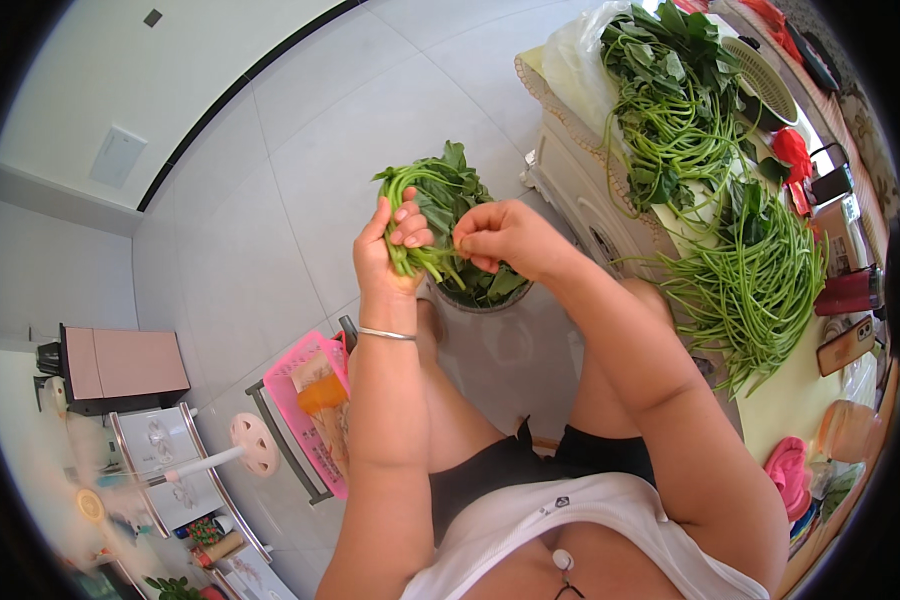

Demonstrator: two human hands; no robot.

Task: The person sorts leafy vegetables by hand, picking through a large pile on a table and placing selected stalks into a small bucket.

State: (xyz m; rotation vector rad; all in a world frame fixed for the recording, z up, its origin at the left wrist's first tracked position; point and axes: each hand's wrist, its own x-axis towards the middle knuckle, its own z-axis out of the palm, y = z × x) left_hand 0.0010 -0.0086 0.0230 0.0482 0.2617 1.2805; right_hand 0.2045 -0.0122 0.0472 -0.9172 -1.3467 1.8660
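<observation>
Stems (398,185) fill the curled left hand (390,240), the right hand (510,238) pinching one, above a leaf-filled bucket (485,306); the left forearm (390,400) partly hides a pink basket (292,374), and heaped greens (755,290) crowd the table (770,412) near a phone (844,347).

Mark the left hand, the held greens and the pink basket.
Left hand (377,257), head view: below the thumb.
Held greens (398,183), head view: bent stems.
Pink basket (290,387), head view: wall.

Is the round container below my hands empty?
Not empty: green leaves show inside the round container. How full, I cannot tell.
</observation>
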